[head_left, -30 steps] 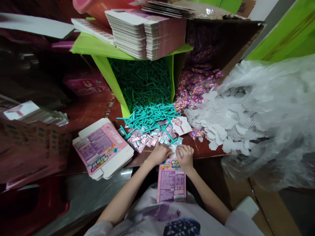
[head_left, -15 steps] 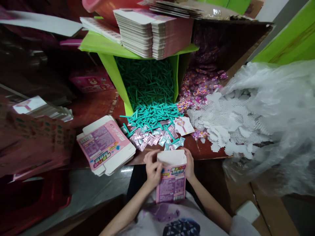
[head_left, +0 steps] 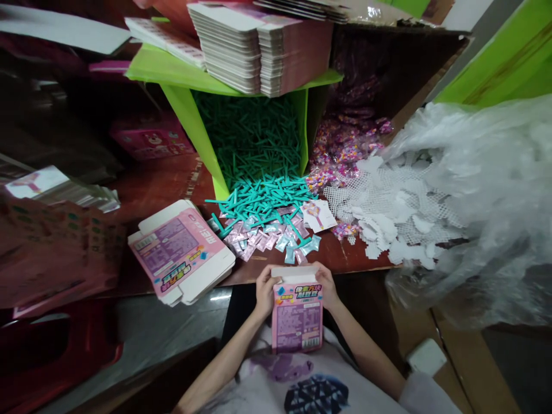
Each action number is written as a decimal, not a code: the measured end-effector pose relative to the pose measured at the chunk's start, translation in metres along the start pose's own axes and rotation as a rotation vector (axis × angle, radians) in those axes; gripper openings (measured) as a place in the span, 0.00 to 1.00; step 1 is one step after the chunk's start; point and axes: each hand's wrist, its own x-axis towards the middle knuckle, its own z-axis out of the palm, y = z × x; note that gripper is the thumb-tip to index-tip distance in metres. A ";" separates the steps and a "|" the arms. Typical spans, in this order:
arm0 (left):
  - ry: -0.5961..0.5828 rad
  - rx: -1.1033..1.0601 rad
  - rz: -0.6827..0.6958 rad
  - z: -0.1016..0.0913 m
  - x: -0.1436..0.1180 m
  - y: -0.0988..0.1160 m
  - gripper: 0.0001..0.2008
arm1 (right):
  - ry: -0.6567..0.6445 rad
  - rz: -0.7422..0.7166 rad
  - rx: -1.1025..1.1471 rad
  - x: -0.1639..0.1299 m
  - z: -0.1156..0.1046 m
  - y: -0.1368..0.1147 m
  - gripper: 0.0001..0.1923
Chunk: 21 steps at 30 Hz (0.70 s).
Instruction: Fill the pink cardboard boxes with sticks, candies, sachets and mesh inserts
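Both hands hold one pink and purple printed box (head_left: pixel 297 322) upright in front of my shirt, its white flap end towards the table. My left hand (head_left: pixel 266 292) is closed on the upper left corner, fingers near the flap. On the upper right corner my right hand (head_left: pixel 328 287) is closed as well; some of its fingers are hidden behind the box. Just past the flap lie small pink and blue sachets (head_left: pixel 259 238) along the table edge. A stack of flattened boxes (head_left: pixel 181 250) of the same print rests on the table to the left.
Teal sticks (head_left: pixel 267 195) spill from a lime green bin (head_left: pixel 211 155). A printed card (head_left: pixel 318 215), bags of coloured beads (head_left: pixel 340 149), white mesh pieces (head_left: pixel 397 218) and clear plastic bags (head_left: pixel 487 230) lie rightward. Stacked cards (head_left: pixel 228 49) stand on the bin. A red stool (head_left: pixel 99 351) is at lower left.
My left hand has shifted from the front of the box to its upper left corner. The white flap looks more tilted and foreshortened now, and the print faces me more fully.
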 end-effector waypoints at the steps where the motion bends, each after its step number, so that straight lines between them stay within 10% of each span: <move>1: -0.016 0.021 0.029 0.000 -0.001 0.000 0.06 | 0.027 -0.062 -0.091 0.000 0.000 0.001 0.11; 21: -0.193 0.335 0.197 -0.001 -0.020 0.007 0.09 | 0.003 -0.181 -0.430 -0.024 -0.026 0.010 0.05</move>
